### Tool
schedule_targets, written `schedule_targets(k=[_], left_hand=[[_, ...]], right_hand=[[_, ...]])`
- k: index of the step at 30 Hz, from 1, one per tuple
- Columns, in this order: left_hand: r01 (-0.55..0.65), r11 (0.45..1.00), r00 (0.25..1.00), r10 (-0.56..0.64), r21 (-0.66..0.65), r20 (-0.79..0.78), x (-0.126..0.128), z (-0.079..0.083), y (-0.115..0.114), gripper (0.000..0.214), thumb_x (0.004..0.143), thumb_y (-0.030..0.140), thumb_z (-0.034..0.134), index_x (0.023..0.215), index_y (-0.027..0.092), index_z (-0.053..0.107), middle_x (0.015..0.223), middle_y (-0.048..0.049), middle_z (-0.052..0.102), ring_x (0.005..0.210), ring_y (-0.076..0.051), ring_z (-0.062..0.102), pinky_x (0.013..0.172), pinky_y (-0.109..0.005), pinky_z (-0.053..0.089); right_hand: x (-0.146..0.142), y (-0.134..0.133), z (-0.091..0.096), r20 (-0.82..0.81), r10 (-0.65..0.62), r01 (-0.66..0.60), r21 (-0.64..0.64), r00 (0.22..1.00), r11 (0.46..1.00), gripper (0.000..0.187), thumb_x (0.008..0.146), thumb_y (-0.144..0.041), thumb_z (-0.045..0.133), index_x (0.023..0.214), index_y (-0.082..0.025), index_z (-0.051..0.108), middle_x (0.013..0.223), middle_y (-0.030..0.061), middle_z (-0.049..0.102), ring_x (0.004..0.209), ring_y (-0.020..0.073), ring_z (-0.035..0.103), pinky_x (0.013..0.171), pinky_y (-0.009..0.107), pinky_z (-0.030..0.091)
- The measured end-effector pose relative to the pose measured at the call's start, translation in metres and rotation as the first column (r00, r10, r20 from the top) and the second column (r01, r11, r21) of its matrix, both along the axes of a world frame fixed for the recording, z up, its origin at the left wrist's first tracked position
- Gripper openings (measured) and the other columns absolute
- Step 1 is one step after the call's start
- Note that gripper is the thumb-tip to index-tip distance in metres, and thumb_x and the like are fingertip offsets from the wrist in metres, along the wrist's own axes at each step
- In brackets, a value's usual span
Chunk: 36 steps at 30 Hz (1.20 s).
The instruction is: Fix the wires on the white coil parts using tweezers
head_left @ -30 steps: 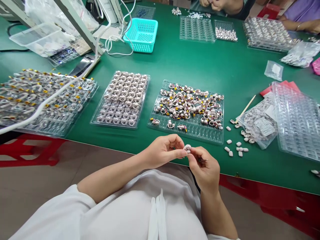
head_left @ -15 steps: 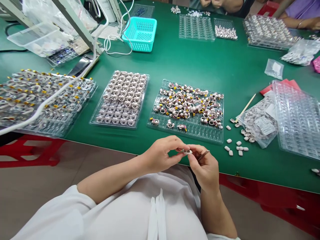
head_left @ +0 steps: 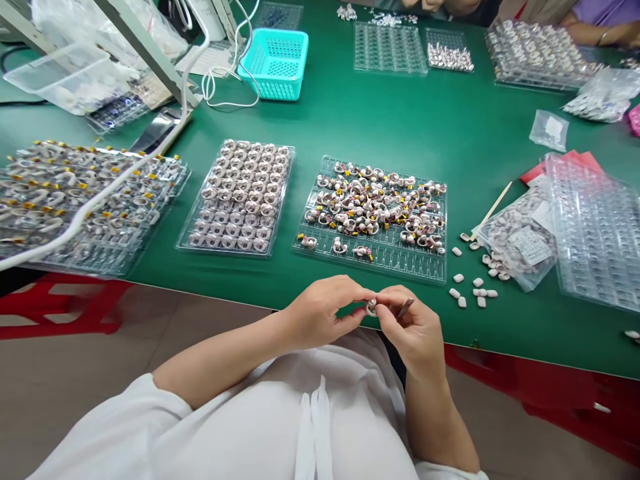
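Centrally, over the near edge of a green tabletop [head_left: 400,123], a person's bare left hand [head_left: 320,310] and right hand [head_left: 419,333] pinch a small, pale, rounded part [head_left: 371,307] between their fingertips; a slim dark tool [head_left: 405,307] juts from the right hand's fingers. Beyond, a clear, flat plastic tray [head_left: 417,270] holds jumbled pale parts [head_left: 370,223] with yellow tabs [head_left: 301,236].

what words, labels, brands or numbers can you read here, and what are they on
None can be read.
Printed label on the clear bag of pale pieces: too small and blurred.
White patch higher on that bag: no legible text.
White tag on the small clear bag: no legible text.
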<state>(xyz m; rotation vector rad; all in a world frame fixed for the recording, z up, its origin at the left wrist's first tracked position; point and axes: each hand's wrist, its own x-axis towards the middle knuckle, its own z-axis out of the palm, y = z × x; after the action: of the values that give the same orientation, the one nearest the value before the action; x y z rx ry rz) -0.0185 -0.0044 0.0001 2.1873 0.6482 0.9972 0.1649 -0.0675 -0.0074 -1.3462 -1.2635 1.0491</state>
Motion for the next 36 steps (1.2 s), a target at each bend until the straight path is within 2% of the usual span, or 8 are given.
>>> schedule_targets(k=[6,12,16,21,28,36], left_hand=[[-0.008,0.995,1.0,0.008,0.102,-0.005,0.0,-0.004,0.0,0.028,0.088,0.008,0.06,0.115,0.018,0.064,0.088,-0.0065,0.077,0.078,-0.016,0.071,0.07,-0.027,0.059],[0.036,0.992,0.999,-0.04,0.119,0.035,0.001,-0.007,0.001,0.03,0.089,0.009,0.061,0.117,0.018,0.063,0.091,-0.0106,0.077,0.079,-0.017,0.072,0.071,-0.028,0.059],[0.032,0.994,0.999,-0.036,0.104,0.039,0.002,-0.009,0.0,0.029,0.091,0.011,0.061,0.119,0.02,0.063,0.092,-0.0097,0.077,0.08,-0.017,0.073,0.071,-0.028,0.06],[0.004,0.994,0.999,-0.01,0.113,0.052,0.002,-0.013,-0.003,0.032,0.089,0.009,0.062,0.119,0.02,0.062,0.091,-0.0084,0.078,0.081,-0.017,0.073,0.072,-0.028,0.06],[-0.029,0.99,0.999,0.023,0.135,0.043,0.001,-0.018,-0.003,0.031,0.087,0.008,0.065,0.116,0.018,0.064,0.091,-0.0093,0.077,0.08,-0.018,0.073,0.071,-0.028,0.06],[-0.039,0.986,0.998,0.029,0.162,0.063,0.001,-0.021,-0.003,0.032,0.087,0.009,0.064,0.117,0.019,0.063,0.09,-0.0099,0.077,0.079,-0.018,0.073,0.07,-0.029,0.06]], right_hand=[[-0.001,0.001,0.007,0.058,0.035,-0.031,-0.058,0.998,0.998,0.011,0.088,-0.016,0.062,0.091,-0.024,0.069,0.089,0.001,0.066,0.067,0.0114,0.055,0.053,0.024,0.039],[-0.002,-0.001,0.004,0.077,0.02,-0.014,-0.083,0.997,0.996,0.007,0.085,-0.017,0.061,0.088,-0.022,0.065,0.087,0.0014,0.063,0.066,0.0116,0.054,0.054,0.023,0.042],[-0.003,-0.001,0.001,0.05,0.012,-0.007,-0.106,0.999,0.994,0.007,0.083,-0.017,0.06,0.087,-0.022,0.063,0.086,0.0026,0.063,0.071,0.0137,0.057,0.056,0.024,0.046],[-0.009,0.001,0.001,0.028,-0.004,0.007,-0.088,1.0,0.996,0.011,0.079,-0.012,0.059,0.084,-0.022,0.062,0.083,0.0012,0.062,0.073,0.0144,0.06,0.059,0.024,0.048],[-0.019,0.002,0.006,0.14,-0.071,0.077,-0.039,0.988,0.996,0.013,0.078,-0.011,0.057,0.084,-0.022,0.061,0.082,0.0006,0.063,0.065,0.0118,0.057,0.053,0.022,0.045],[-0.023,0.004,0.011,0.205,-0.085,0.091,-0.018,0.975,0.996,0.014,0.077,-0.01,0.054,0.082,-0.022,0.06,0.078,-0.0004,0.061,0.061,0.0112,0.053,0.053,0.023,0.043]])
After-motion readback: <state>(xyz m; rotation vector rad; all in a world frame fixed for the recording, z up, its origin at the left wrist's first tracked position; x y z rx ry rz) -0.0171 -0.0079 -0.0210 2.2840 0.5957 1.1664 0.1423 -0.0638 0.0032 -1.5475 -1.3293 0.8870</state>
